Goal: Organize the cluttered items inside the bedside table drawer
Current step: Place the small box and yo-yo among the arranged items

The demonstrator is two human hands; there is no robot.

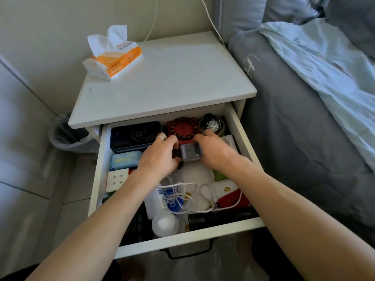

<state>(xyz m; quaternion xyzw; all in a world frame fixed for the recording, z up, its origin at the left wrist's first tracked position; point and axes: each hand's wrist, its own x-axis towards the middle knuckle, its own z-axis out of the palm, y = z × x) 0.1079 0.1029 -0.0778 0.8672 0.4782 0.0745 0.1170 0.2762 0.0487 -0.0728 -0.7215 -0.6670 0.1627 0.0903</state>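
Note:
The white drawer (242, 128) of the bedside table stands pulled out and full of clutter. Both hands reach into its middle. My left hand (160, 157) and my right hand (213, 151) together hold a small clear plastic box (189, 152) with a dark inside. Behind them lie a black case (134, 134), a red box with a dark bead bracelet (183, 126) and a black wristwatch (213, 124). At the left sit a blue packet (124, 159) and a white puzzle cube (117, 178). Near the front lie tangled white cables (182, 191), a white bottle (165, 222) and a black torch (221, 218).
An orange and white tissue pack (113, 57) lies on the bedside table top (168, 82). A bed with grey sheet (294, 118) and pale blue cover borders the right. A bin with a plastic liner (67, 134) stands at the left by the wall. A black drawer handle (188, 252) hangs in front.

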